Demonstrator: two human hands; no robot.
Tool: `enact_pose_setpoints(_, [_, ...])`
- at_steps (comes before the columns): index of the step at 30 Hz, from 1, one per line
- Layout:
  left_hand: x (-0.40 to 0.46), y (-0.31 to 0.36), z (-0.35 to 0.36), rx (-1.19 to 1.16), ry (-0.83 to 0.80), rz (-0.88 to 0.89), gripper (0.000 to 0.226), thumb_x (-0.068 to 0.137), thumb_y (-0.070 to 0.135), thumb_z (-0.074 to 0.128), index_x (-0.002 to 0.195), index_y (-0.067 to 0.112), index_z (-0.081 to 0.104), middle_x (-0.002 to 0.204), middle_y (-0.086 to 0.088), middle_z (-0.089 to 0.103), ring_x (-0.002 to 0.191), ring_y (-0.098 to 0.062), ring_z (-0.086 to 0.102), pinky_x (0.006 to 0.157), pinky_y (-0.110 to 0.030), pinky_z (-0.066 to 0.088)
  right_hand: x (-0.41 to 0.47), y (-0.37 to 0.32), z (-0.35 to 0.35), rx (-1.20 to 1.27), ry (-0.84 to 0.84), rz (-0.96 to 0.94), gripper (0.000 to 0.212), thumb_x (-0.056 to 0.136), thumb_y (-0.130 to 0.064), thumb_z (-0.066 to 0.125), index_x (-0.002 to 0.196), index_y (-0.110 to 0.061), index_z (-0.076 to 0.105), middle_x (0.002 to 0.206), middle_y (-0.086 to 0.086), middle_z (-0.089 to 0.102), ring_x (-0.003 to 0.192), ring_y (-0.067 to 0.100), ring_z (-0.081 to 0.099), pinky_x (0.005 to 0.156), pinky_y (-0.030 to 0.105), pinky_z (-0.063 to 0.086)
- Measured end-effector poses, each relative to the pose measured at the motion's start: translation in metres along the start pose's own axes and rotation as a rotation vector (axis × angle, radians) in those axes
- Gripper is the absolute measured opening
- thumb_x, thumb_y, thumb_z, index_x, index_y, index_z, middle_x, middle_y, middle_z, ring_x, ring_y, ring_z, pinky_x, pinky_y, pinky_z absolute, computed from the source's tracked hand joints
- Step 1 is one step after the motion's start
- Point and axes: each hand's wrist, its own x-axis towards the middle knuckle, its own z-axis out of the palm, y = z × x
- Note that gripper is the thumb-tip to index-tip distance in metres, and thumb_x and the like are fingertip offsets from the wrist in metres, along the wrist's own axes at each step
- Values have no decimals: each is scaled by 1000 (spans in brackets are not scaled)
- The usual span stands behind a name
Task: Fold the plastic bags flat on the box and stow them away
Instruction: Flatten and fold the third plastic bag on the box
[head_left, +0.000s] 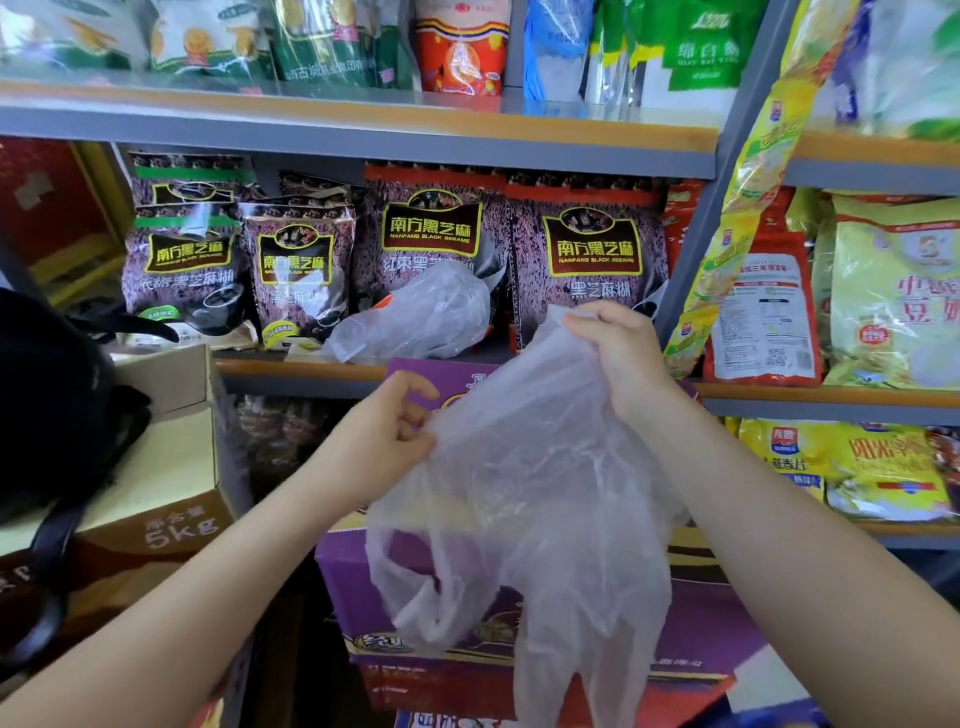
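Grey shelves (363, 137); packaged goods (589, 254)

I see bright, even daylight, soft shadows, glare on the top shelf (363, 130) packets, blurred and bowed edges.

This is a small grocery shop. Grey metal shelves (363, 132) with orange edging fill the frame, stocked with rows of black sesame packets (431, 234) at centre (several facing out alike), cereal bags (893, 291) at right, and cardboard cartons (171, 467) stacked at lower left.
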Motion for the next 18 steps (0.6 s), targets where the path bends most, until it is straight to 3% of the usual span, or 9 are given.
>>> enact_pose_setpoints(2, [0, 2, -10, -66, -109, 10, 39, 80, -7, 57, 90, 30, 51, 80, -2, 57, 64, -16, 50, 63, -24, 42, -2, 4, -2, -34, 0, 8, 19, 82, -7, 62, 65, -13, 56, 63, 5, 45, 65, 18, 41, 61, 28, 29])
enact_pose_setpoints(5, [-5, 8, -15, -101, -263, -56, 36, 75, -3, 59, 95, 26, 53, 79, -3, 60, 63, -11, 50, 57, -17, 40, -10, 7, 5, -10, -131, 124, 23, 86, -6, 55, 66, -17, 53, 58, -1, 49, 57, 15, 45, 56, 26, 31])
enact_pose_setpoints(7, [-6, 16, -9, -157, -202, -118, 35, 68, 16, 67, 98, 25, 51, 77, 1, 58, 62, -7, 50, 56, -15, 40, -16, 4, 11, 18, -246, 187, 25, 87, -5, 53, 65, -18, 54, 58, -1, 51, 55, 13, 48, 54, 25, 32])
enact_pose_setpoints(9, [-3, 25, 1, -126, -91, -86, 47, 62, 39, 67, 102, 24, 50, 85, 9, 59, 71, -3, 54, 67, -13, 43, -21, 1, 20, -44, -319, 154, 24, 86, -2, 51, 68, -17, 56, 63, 1, 52, 58, 13, 49, 54, 25, 33])
enact_pose_setpoints(11, [1, 29, 9, -31, -29, -36, 50, 68, 45, 71, 108, 22, 53, 97, 11, 62, 86, -6, 59, 80, -23, 46, -27, -4, 29, -124, -358, 91, 24, 85, 3, 49, 70, -15, 55, 67, 2, 51, 62, 13, 47, 57, 25, 34])
enact_pose_setpoints(12, [3, 31, 12, -7, -3, -28, 41, 74, 41, 71, 105, 18, 56, 96, 6, 65, 87, -12, 61, 79, -30, 47, -30, -6, 33, -155, -369, 66, 25, 84, 5, 49, 69, -15, 54, 66, 1, 50, 62, 12, 46, 57, 25, 33])
enact_pose_setpoints(14, [3, 31, 15, 8, 27, 1, 22, 82, 29, 66, 89, 9, 59, 77, -4, 66, 68, -24, 59, 65, -37, 45, -33, -10, 37, -199, -410, 13, 24, 85, 2, 51, 67, -14, 52, 65, -1, 47, 63, 10, 43, 59, 23, 32])
enact_pose_setpoints(18, [-3, 26, 17, 12, 62, 38, 28, 83, 26, 65, 61, 19, 49, 47, 11, 47, 43, -2, 38, 46, -21, 30, -34, -12, 36, -317, -512, -126, 24, 89, -10, 58, 65, -12, 53, 65, 2, 42, 65, 9, 38, 60, 22, 28])
